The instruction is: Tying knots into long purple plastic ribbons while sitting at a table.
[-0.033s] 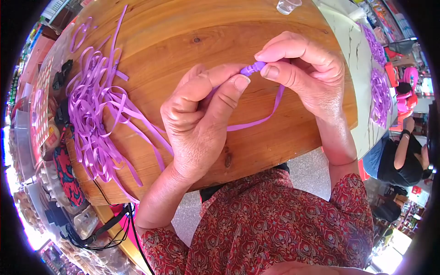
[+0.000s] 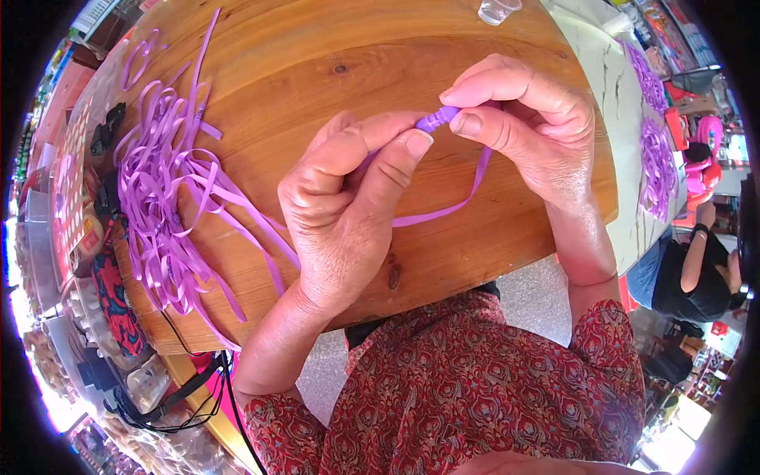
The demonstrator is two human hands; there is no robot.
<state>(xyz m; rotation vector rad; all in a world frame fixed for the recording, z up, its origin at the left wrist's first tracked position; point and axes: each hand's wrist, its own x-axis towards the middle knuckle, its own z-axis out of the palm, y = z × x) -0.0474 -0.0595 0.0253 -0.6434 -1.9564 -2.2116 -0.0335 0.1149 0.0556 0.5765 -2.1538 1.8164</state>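
Observation:
A small purple plastic clasp (image 2: 435, 119) is held above the wooden table between my two hands. My left hand (image 2: 340, 210) pinches its left end between thumb and forefinger. The right end is gripped by the thumb and forefinger of my right hand (image 2: 534, 134). A flat purple lanyard strap (image 2: 443, 212) hangs in a loop below the hands, and part of it is hidden behind my left hand. To the left, a tangled heap of purple lanyards (image 2: 162, 198) lies on the table.
The wooden table (image 2: 317, 95) has a clear plastic cup (image 2: 499, 9) at its far edge. More purple lanyards (image 2: 657, 166) lie on a white marbled table (image 2: 590, 47) at the right. Black cables (image 2: 226, 380) hang at the lower left. A person in black (image 2: 704, 277) is farther right.
The two halves of the clasp look slightly closer together, with less of a gap between them. Both hands stay in nearly the same place.

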